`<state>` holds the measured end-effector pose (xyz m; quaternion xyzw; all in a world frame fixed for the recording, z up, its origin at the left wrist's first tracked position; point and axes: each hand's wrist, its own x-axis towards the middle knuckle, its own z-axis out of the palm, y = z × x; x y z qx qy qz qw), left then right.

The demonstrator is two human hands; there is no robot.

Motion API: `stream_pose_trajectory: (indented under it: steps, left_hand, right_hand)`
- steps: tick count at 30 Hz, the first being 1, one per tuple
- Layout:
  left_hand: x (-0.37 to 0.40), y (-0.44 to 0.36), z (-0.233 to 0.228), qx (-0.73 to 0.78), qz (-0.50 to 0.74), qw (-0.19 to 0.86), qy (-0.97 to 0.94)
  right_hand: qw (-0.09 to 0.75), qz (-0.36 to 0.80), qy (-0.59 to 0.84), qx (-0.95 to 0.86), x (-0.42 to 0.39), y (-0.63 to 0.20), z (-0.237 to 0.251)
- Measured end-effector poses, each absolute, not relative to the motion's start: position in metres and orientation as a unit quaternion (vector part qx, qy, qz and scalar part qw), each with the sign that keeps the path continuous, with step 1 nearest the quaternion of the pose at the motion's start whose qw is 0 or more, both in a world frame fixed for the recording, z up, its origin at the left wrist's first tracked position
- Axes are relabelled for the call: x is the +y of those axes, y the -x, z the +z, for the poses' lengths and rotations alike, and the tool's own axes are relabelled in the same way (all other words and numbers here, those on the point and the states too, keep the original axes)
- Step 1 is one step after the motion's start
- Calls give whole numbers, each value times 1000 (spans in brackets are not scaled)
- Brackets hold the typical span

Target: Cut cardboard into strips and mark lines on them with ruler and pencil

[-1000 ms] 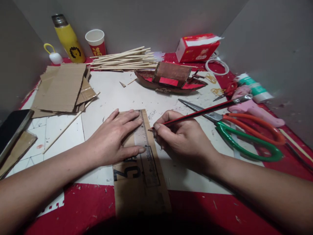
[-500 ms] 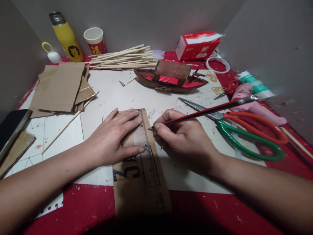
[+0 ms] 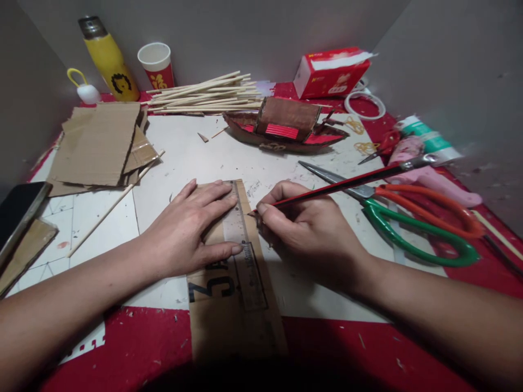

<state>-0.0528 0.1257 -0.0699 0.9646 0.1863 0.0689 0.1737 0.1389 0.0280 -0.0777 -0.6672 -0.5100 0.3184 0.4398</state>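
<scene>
My left hand [image 3: 196, 226] lies flat with its fingers spread, pressing a clear ruler [image 3: 241, 218] down on a printed cardboard strip [image 3: 216, 326]. Its thumb and fingertips rest across the ruler. My right hand [image 3: 306, 234] is closed round a red and black pencil [image 3: 339, 188]. The pencil's tip meets the cardboard beside the ruler's right edge, and its back end points up to the right. Beyond the right hand lie large scissors [image 3: 370, 193] with one green and one orange handle.
A model boat [image 3: 286, 130] sits at the back, before a pile of wooden sticks [image 3: 208, 95]. Cardboard sheets [image 3: 98, 144] are stacked at left, near a phone [image 3: 20, 209] and a single stick [image 3: 110, 212]. A yellow bottle [image 3: 108, 62], paper cup [image 3: 157, 71] and tissue pack [image 3: 333, 73] stand behind.
The view has shifted very slightly. Both hands, the ruler and the pencil keep practically the same places.
</scene>
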Motion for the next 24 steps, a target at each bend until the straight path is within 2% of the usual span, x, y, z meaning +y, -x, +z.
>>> stream_pose_trajectory:
  steps: [12,19,24]
  left_hand:
    - [125,52,-70,184,75,172,-965]
    - [125,54,-74,181,86,151,-968]
    - [121,57,-72,168,113,85,-976]
  right_hand:
    - [446,289,655,-537,27,-141,-80]
    - [571,339,601,-444,21,-143,-76]
    - [583,295,591,-473,19,-146,-74]
